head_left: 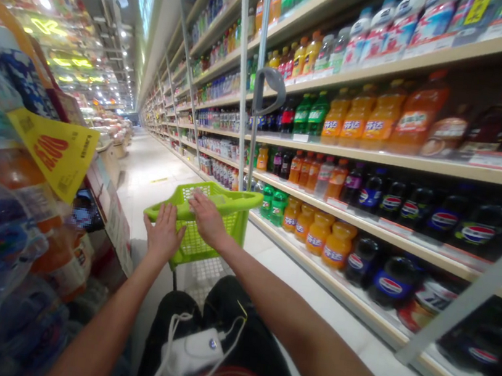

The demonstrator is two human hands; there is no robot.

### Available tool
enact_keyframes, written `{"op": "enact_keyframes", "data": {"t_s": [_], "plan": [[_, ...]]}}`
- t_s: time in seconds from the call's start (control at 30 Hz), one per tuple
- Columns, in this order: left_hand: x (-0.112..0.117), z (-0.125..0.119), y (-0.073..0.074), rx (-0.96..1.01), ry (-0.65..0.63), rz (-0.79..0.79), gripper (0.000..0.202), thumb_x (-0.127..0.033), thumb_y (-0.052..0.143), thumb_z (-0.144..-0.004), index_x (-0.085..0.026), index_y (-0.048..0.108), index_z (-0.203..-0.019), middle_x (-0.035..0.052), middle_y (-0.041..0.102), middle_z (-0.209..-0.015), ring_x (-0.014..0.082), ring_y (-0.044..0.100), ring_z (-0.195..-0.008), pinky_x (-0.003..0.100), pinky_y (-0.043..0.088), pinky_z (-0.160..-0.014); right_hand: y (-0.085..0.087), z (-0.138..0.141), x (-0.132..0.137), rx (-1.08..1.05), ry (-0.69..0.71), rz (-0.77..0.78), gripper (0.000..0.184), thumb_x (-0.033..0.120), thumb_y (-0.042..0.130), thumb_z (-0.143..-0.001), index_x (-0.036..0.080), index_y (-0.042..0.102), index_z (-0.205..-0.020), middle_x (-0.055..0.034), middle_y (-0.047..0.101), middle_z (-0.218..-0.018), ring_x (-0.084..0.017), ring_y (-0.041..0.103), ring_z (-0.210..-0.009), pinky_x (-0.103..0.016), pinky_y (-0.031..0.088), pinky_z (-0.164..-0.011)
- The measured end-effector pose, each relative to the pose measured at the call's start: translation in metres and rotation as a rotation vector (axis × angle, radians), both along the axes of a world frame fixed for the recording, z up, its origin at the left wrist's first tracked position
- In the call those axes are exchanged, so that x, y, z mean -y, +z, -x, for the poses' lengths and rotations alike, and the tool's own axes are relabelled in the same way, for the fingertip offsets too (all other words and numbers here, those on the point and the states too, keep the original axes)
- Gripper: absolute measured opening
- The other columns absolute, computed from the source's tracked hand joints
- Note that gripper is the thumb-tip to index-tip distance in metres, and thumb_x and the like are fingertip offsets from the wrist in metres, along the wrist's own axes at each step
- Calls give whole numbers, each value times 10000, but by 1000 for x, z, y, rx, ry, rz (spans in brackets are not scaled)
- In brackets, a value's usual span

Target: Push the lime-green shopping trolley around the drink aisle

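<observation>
A lime-green shopping basket on a cart stands in front of me in a supermarket aisle. My left hand rests flat on its near rim, fingers stretched forward. My right hand lies beside it on the same rim, fingers extended over the mesh. Neither hand holds anything. The basket looks empty from here.
Shelves of orange, green and dark soda bottles line the right side. A stack of wrapped bottles with a yellow price sign crowds the left. A white device with a cable hangs at my waist. The white floor aisle runs ahead.
</observation>
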State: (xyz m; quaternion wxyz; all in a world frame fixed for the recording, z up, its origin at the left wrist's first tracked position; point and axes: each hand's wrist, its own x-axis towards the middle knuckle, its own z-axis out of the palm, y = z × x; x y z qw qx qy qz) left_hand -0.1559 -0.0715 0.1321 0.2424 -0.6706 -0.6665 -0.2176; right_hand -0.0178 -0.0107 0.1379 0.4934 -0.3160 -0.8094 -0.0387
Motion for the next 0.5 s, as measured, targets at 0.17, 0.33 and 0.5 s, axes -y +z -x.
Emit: {"op": "enact_keyframes", "data": {"t_s": [0.17,0.33,0.5], "plan": [[2,-12,19,45,-102,-69,504,-274,335,-842,-140,346,-1328,130,322,-1416,238,275,-1318,569,91,-1065,9,2,16,18,-112,154,632,187,511,-743,92,310,-1334,-149,335,-1399,-270,248,-1311,-521,183,-1058],[-6,-49,49,126,-255,32,459,-280,249,-883,-207,357,-1323,65,349,-1412,177,319,-1298,510,142,-1083,12,-22,25,135,-152,261,703,304,526,-728,142,270,-1363,-123,275,-1435,-301,196,-1325,-618,105,-1023],[-22,-61,47,143,-172,122,480,-415,331,-857,-201,412,-1279,82,383,-1391,242,365,-1267,608,122,-1047,6,-53,18,199,-207,321,667,366,517,-734,145,332,-1335,-116,336,-1406,-299,196,-1325,-641,92,-1008]]}}
